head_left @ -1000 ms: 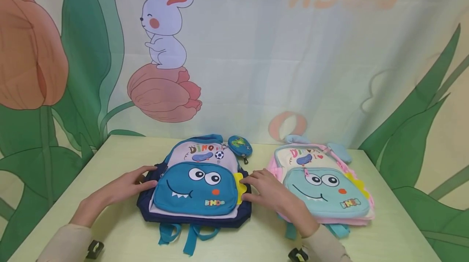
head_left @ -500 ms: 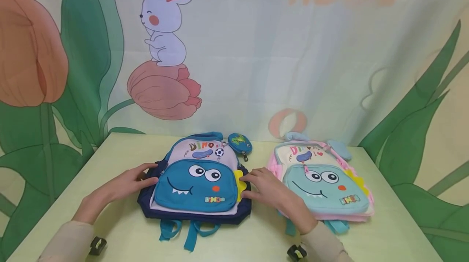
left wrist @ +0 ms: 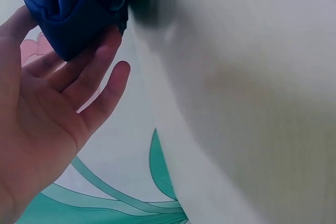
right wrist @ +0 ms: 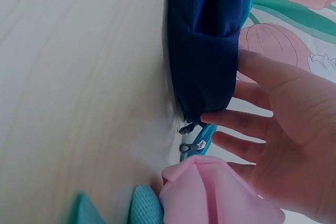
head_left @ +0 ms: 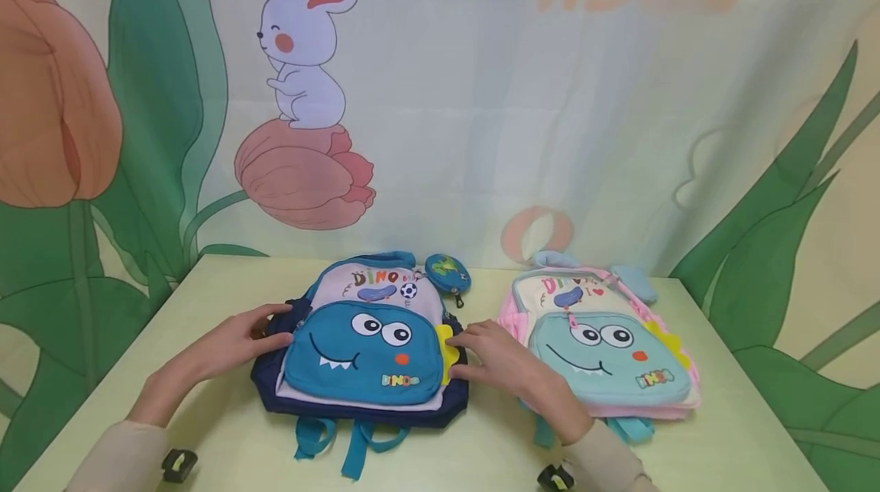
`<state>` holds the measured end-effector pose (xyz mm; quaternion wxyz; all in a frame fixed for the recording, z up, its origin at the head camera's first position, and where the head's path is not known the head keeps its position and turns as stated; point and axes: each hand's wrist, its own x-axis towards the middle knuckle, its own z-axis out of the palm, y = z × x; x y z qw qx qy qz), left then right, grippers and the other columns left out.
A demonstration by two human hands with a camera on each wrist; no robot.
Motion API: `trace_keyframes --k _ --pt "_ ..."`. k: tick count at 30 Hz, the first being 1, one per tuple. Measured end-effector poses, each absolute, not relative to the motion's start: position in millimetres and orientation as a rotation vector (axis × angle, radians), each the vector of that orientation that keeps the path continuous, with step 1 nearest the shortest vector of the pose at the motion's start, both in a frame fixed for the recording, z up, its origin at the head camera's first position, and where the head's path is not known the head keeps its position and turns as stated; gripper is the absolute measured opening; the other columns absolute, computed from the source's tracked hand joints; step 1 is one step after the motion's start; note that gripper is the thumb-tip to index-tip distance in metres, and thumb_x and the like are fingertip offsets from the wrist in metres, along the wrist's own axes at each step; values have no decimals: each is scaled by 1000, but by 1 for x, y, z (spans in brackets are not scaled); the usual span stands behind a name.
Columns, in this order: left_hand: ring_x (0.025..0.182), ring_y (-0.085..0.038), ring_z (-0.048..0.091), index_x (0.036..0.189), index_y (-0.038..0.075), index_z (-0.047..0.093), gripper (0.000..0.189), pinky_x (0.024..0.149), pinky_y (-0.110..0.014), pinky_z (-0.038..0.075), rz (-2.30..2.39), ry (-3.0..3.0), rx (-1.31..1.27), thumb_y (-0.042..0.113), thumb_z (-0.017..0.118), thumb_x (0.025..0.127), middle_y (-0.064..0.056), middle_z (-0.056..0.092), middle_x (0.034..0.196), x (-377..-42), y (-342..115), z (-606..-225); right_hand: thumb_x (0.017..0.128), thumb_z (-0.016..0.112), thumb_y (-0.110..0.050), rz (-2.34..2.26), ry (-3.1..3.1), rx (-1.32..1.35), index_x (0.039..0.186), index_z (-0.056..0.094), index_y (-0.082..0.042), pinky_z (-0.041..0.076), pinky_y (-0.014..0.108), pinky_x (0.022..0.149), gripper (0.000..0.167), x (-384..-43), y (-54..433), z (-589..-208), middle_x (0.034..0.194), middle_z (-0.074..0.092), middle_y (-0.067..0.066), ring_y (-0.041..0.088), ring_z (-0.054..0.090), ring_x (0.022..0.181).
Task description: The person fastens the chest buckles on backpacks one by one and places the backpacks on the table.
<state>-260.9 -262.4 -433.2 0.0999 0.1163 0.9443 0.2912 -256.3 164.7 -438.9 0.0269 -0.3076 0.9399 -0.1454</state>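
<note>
A blue-and-white dinosaur backpack lies on the table, front pocket up, teal straps toward me. At its left side, my left hand touches the navy side panel, the thumb near the teal pocket's edge. In the left wrist view, this hand's fingers are extended under the panel's corner. Across the bag, my right hand rests against the right side near the yellow spikes. In the right wrist view, the right hand's fingers are loosely extended, their tips at the navy side.
A pink-and-mint dinosaur backpack lies close to the right hand. A round teal pouch is attached near the blue bag's top. The pale table ends at a printed curtain with a rabbit and tulips.
Both hands stay at the sides of the blue backpack. The head view shifts slightly; nothing else visibly moves.
</note>
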Motion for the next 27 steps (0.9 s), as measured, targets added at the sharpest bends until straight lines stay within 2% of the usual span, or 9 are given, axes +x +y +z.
trace_keyframes --k 5,11,16,21,27 --pt "133 -54 43 152 11 39 78 99 -61 46 896 2828 352 61 54 94 -31 39 151 -259 -263 -424 88 72 -46 -439 2899 -968 125 69 -14 44 45 104 49 -256 163 -440 113 70 4 24 59 110" --pt "129 -51 48 151 12 41 75 97 -60 48 929 2872 361 60 55 94 -30 44 148 -257 -260 -410 88 72 -46 -447 2882 -942 127 68 -14 43 47 107 50 -257 161 -441 122 69 5 29 57 121" --pt "126 -47 52 150 12 42 73 95 -58 51 941 2898 395 59 55 95 -28 45 148 -257 -257 -397 88 71 -46 -426 2892 -954 127 68 -15 44 47 107 50 -257 161 -442 122 70 4 29 57 122" --pt "117 -40 56 149 14 44 69 86 -50 56 943 2929 425 57 55 96 -26 49 145 -255 -253 -385 88 72 -45 -424 2889 -982 126 69 -15 46 47 103 49 -256 160 -443 118 70 3 27 59 118" --pt "108 -33 58 149 17 45 67 77 -40 58 974 2961 441 56 56 96 -23 52 142 -253 -249 -371 89 71 -45 -439 2870 -1010 127 68 -14 43 47 108 49 -255 156 -445 121 70 4 28 58 121"
